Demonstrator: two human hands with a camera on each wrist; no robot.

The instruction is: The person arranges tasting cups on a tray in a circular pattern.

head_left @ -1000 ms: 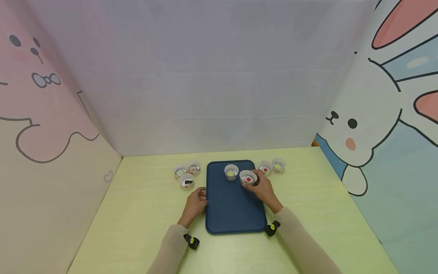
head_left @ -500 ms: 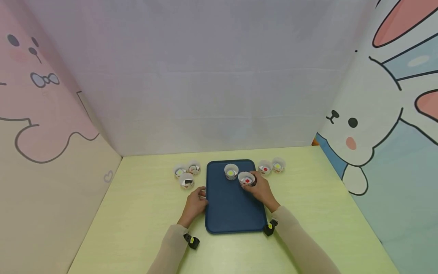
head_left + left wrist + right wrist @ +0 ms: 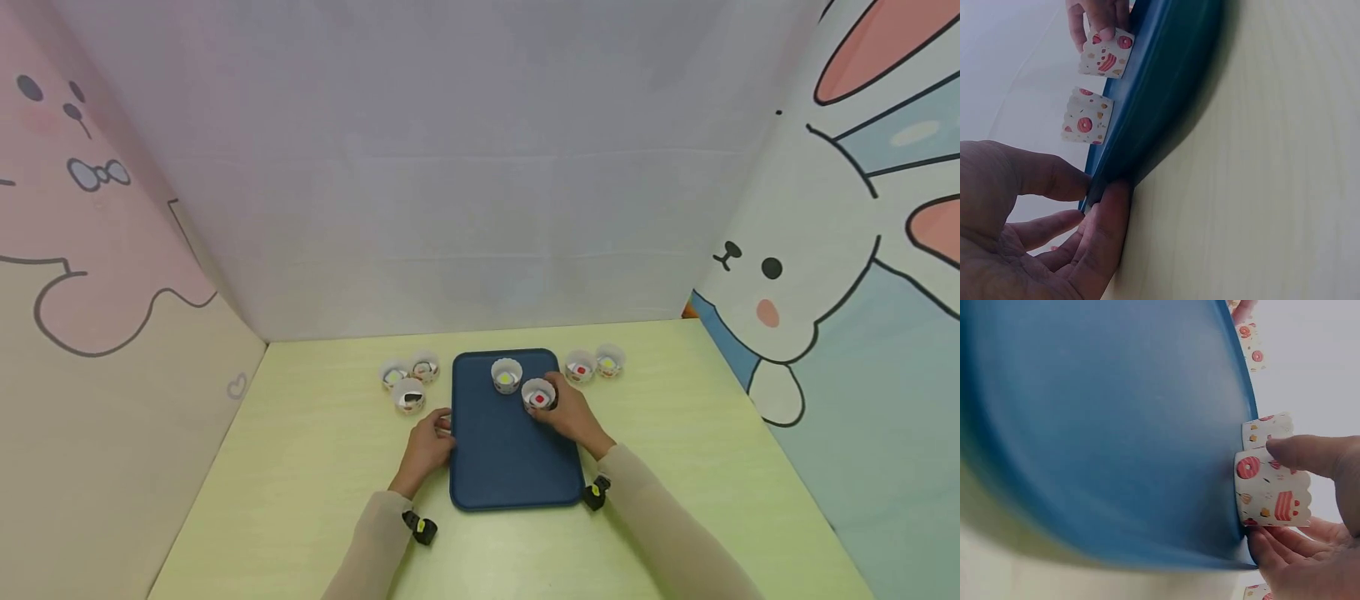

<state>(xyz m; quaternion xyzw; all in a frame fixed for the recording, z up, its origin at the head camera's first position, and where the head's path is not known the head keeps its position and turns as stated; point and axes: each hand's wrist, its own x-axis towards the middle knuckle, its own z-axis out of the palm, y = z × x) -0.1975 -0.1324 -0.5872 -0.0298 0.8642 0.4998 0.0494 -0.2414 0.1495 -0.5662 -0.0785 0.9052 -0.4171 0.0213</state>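
A blue tray (image 3: 515, 467) lies on the table, and my left hand (image 3: 429, 446) pinches its left rim. In the left wrist view, the thumb (image 3: 1054, 175) is on the rim and fingers reach under it. Toward the tray's far right, my right hand (image 3: 573, 412) grips a scalloped paper baking cup (image 3: 537, 397) with a red piece inside. The right wrist view shows this cup (image 3: 1271, 490) printed with doughnuts and cake, its base at the tray surface. Just left of it on the tray stands another paper baking cup (image 3: 507, 377) with a yellow-green piece.
Left of the tray, three paper cups (image 3: 409, 397) cluster on the table, one with a black piece inside. Beyond the right rim stand two more, a red-piece cup (image 3: 580, 367) and a yellow-piece cup (image 3: 610, 362). A pale wall (image 3: 480, 208) rises behind.
My right hand has moved the red-piece cup slightly left and toward me on the tray, a little apart from the yellow-green one. The left hand has stayed at the rim.
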